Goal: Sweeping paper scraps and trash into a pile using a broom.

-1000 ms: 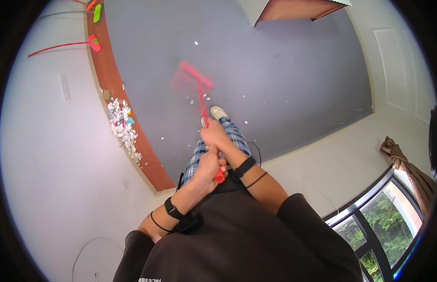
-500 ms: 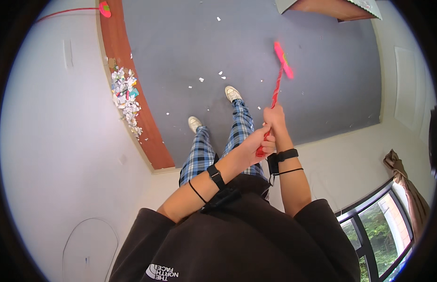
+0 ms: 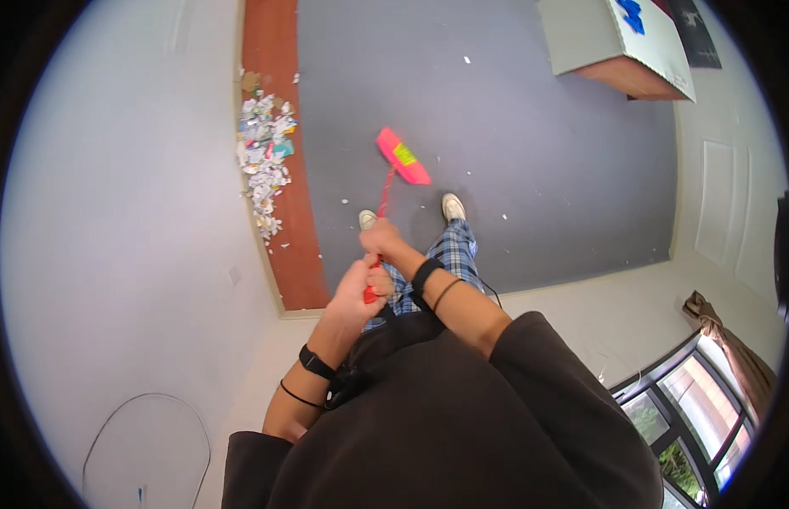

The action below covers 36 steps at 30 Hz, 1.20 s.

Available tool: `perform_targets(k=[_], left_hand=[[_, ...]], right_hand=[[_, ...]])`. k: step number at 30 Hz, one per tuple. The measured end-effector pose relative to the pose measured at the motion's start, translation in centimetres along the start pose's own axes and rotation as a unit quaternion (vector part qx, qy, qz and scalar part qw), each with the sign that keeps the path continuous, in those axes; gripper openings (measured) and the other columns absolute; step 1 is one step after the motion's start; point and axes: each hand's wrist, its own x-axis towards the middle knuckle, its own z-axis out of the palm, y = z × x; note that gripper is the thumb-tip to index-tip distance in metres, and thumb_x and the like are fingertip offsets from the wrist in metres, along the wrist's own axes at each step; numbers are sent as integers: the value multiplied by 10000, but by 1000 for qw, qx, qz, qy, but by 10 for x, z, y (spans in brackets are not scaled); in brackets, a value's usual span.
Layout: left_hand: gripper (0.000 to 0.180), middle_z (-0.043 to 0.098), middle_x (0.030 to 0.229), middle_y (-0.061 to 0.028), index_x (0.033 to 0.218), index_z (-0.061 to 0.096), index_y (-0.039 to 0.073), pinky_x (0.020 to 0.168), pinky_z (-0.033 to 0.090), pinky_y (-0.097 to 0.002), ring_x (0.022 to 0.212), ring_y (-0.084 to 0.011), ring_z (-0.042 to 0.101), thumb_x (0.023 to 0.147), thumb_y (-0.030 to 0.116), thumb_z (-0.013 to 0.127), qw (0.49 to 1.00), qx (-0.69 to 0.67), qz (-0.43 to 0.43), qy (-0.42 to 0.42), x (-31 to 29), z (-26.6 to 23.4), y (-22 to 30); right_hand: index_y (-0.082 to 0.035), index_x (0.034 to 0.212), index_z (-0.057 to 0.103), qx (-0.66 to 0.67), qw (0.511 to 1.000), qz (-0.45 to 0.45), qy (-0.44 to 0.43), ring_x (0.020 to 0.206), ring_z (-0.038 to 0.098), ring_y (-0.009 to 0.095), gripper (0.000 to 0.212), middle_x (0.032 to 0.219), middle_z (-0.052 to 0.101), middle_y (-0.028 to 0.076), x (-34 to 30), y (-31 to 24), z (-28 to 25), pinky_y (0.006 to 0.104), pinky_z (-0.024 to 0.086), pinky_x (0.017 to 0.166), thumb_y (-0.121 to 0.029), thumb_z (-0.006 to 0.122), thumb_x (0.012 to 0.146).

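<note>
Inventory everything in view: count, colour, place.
Broom: one, pink head, red handle, both hands
Scrap pile: one, mostly white, beside left wall
Loose scraps: several, white, floor
Strip: one, reddish brown, under pile
Floor: one, grey, centre
Boxy unit: one, whitish and brown, upper right
Unclear item: one, blue, on unit
Curtain: one, brown, lower right
Window: one, black frames, lower right
Shoes: two, cream, on floor
Trousers: one, blue plaid, legs
Shirt: one, dark, torso
Left hand: one, bare, handle's end
Right hand: one, bare, nearer broom head

Two hands (image 3: 355, 283), one broom (image 3: 404, 156), two shoes (image 3: 453, 207)
</note>
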Motion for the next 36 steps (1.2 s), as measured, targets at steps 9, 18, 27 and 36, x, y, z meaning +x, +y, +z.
perform_targets(k=[9,18,27,36], left_hand=[[211,466,545,36,792,466,163,367,378,-237,421,-90,451,924,303,380,977,19,209,-19,-68,-33,43],[370,298,465,46,616,331,131,352,262,-220,355,-72,290,923,337,338,993,90,-8,-72,-56,-9,15],[293,285,464,38,639,332,129,314,225,-207,339,-76,266,914,226,364,983,141,-91,-70,27,-9,9],[201,332,476,44,696,372,144,339,280,-229,365,-68,321,877,229,389,983,113,148,11,-8,-49,37]], right_hand=[[-48,717,650,-158,928,-332,-62,698,618,348,190,752,619,209,20,-75,103,409,496,590,-197,566,634],[27,941,541,51,987,-92,120,884,598,349,356,884,605,242,-50,-47,1,402,458,777,-186,516,657],[-17,811,644,-27,988,-23,152,834,612,346,283,828,618,231,43,55,0,407,485,698,-223,536,651],[-38,681,606,192,954,-95,-209,522,564,218,144,634,600,120,24,-52,85,337,436,460,-150,515,679]])
